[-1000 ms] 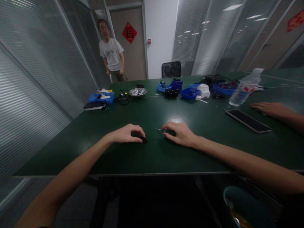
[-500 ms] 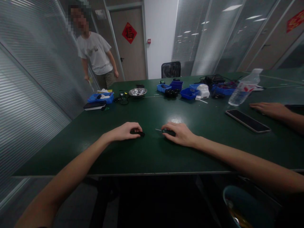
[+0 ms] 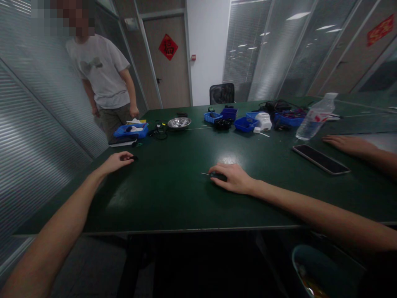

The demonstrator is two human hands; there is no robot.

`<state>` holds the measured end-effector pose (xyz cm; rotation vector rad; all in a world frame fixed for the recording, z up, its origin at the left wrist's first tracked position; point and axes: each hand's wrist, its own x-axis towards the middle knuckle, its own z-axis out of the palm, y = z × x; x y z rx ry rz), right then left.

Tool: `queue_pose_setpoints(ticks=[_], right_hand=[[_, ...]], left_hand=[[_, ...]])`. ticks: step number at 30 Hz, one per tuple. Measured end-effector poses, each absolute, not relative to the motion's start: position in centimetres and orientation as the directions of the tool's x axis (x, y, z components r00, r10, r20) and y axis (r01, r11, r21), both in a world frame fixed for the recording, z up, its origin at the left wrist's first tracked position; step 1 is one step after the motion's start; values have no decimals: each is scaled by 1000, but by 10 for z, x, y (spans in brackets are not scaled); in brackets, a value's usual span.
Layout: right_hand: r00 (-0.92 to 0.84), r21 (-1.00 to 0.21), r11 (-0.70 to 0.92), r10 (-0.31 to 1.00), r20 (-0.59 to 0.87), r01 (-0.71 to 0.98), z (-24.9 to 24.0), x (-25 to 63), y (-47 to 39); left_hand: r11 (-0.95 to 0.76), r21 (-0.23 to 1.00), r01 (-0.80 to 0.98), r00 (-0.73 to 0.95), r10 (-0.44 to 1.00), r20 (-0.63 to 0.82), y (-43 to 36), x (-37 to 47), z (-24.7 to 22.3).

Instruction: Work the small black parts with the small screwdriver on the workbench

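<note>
At the left side of the green table, my left hand is closed on a small black object whose kind I cannot make out. One end of it sticks out past the fingertips. My right hand rests on the tabletop near the middle, its fingers wrapped round a small dark tool. A thin, pale metal shaft points left from that tool. The palm hides the rest of it. Beyond my left hand lie a black-and-white box-like item and a blue tray with white and yellow things in it.
A metal bowl, black cables and blue bins line the far side. On the right are a phone, a water bottle and another person's hand. A person in a white shirt stands at the far left.
My left hand has moved left and away from me, carrying the black object. My right hand stays about where it was. The standing person has come closer, toward the left.
</note>
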<state>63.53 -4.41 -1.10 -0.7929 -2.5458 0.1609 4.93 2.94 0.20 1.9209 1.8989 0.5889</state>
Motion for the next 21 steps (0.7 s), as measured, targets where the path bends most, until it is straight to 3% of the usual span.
queue_pose_setpoints(ticks=[7, 12, 15, 19, 21], right_hand=[[-719, -262, 822, 570, 398, 506, -13, 637, -42], [-723, -264, 825, 565, 397, 500, -13, 637, -42], [-722, -267, 822, 570, 392, 503, -13, 637, -42], [-721, -276, 816, 578, 383, 507, -12, 637, -42], [-720, -279, 816, 578, 385, 506, -11, 636, -43]], left_hand=[[125, 613, 780, -193, 980, 46, 16, 11, 4], [198, 419, 886, -269, 956, 117, 22, 7, -2], [156, 384, 910, -216, 969, 118, 23, 4, -5], [-89, 329, 940, -2, 963, 268, 24, 6, -3], [-157, 291, 944, 75, 959, 274, 26, 9, -1]])
